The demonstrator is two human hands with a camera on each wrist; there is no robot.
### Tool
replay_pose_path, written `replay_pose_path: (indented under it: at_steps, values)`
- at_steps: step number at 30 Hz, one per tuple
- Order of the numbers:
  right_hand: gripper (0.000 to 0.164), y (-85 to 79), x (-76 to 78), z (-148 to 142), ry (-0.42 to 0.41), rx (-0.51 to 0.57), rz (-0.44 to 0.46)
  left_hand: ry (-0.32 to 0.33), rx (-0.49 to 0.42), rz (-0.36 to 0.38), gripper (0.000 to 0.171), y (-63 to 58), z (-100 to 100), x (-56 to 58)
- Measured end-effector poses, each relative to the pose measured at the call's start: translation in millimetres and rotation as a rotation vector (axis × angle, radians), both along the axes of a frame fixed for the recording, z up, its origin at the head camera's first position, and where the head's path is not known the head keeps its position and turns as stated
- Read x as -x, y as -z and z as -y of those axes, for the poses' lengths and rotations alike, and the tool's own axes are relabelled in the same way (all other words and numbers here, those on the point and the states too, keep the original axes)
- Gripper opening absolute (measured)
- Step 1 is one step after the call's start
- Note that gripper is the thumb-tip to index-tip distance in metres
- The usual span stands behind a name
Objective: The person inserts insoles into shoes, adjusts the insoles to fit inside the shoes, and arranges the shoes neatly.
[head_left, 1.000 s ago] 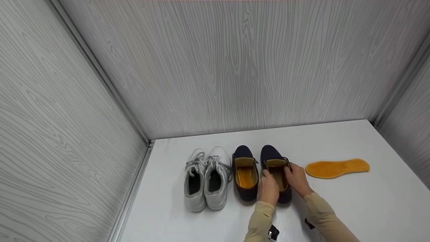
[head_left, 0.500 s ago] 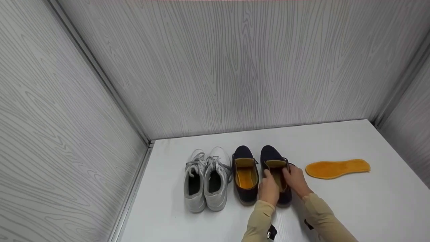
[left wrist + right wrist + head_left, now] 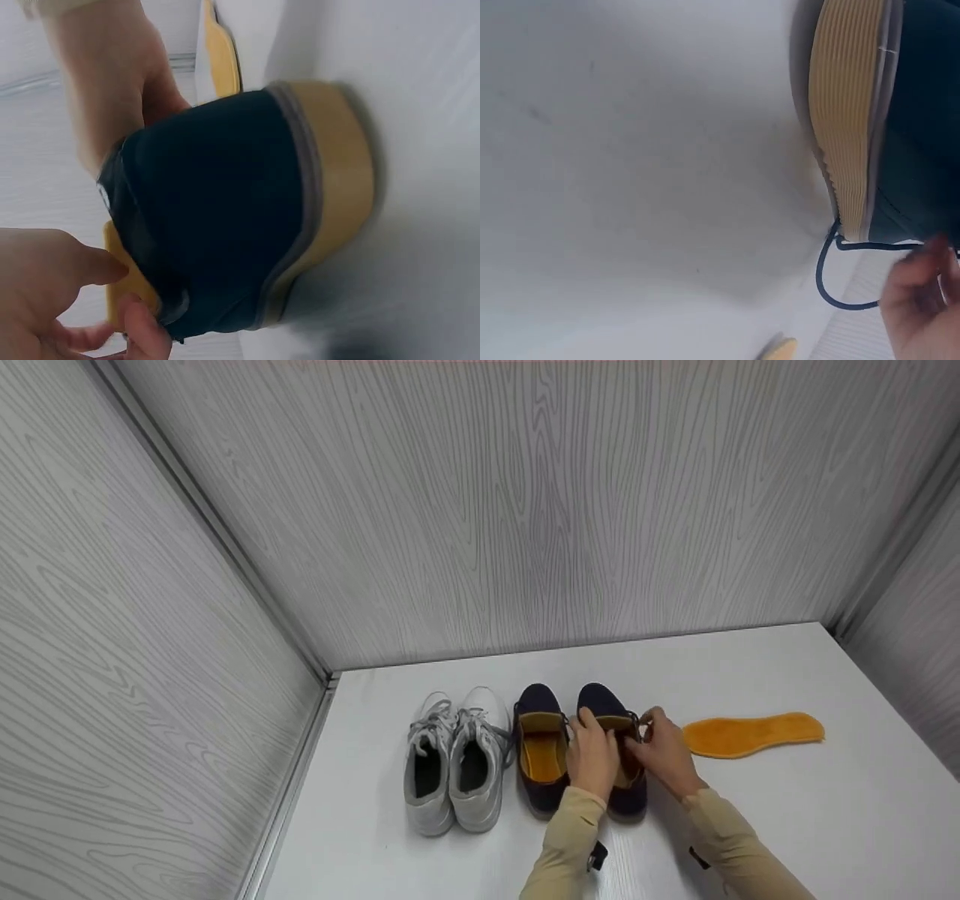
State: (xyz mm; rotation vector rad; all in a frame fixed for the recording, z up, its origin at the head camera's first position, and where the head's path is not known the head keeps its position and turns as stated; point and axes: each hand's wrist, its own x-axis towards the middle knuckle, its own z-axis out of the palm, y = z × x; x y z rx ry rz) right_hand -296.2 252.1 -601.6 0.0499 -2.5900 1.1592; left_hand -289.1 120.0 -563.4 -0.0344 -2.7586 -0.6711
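A navy loafer [image 3: 598,699] with a yellowish lining stands on the white table, toe toward the back wall. My left hand [image 3: 592,759] is at the left side of its opening; in the left wrist view the thumb and fingers [image 3: 141,319] grip about the yellow tongue [image 3: 129,289]. At the right side of the opening, my right hand [image 3: 667,754] has its thumb by the rim and its fingers curled near the lace. In the right wrist view a dark lace [image 3: 821,277] loops out to that hand [image 3: 922,307]; the exact pinch is blurred.
The matching loafer [image 3: 538,699], with an orange insole [image 3: 544,757] inside, stands just to the left. Beside it is a pair of white sneakers [image 3: 480,795]. A loose orange insole [image 3: 750,735] lies to the right. Wood-grain panels [image 3: 525,510] enclose the table.
My left hand has shifted forward from the shoe's left rim to the tongue. The right hand's fingers have lifted and spread slightly by the lace. The view has shifted slightly.
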Motion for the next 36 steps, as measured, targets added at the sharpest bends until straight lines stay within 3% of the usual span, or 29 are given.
replay_pose_path:
  at_steps: [3, 6, 9, 13, 17, 21, 28, 36]
  values:
    - [0.052, -7.3, 4.2, -1, -0.049, -0.065, -0.134, 0.046, 0.026, -0.022, 0.039, -7.1, 5, 9.7]
    - [0.051, -15.6, 10.4, -4, -0.148, -0.097, -0.212, 0.119, 0.063, -0.026, 0.031, -14.0, 10, 18.4]
    - [0.034, -23.2, 15.9, -8, -0.248, -0.06, -0.184, 0.188, 0.119, -0.012, 0.021, -18.6, 14, 25.6]
    - [0.017, -29.2, 20.5, -12, -0.307, 0.016, -0.049, 0.258, 0.192, 0.003, 0.017, -22.4, 21, 33.1]
    - [0.016, -30.0, 23.5, -12, -0.281, 0.084, 0.05, 0.336, 0.213, 0.016, 0.016, -23.3, 26, 38.9]
    - [0.016, -25.9, 27.2, -9, -0.219, 0.11, 0.05, 0.38, 0.186, 0.022, 0.01, -17.5, 27, 45.3]
    - [0.015, -18.3, 35.2, -1, -0.156, 0.124, 0.036, 0.364, 0.134, 0.036, 0.01, -4.7, 27, 54.4]
    - [0.024, -15.9, 39.6, 5, -0.13, 0.167, 0.142, 0.32, 0.147, 0.06, 0.019, -1.2, 24, 57.5]
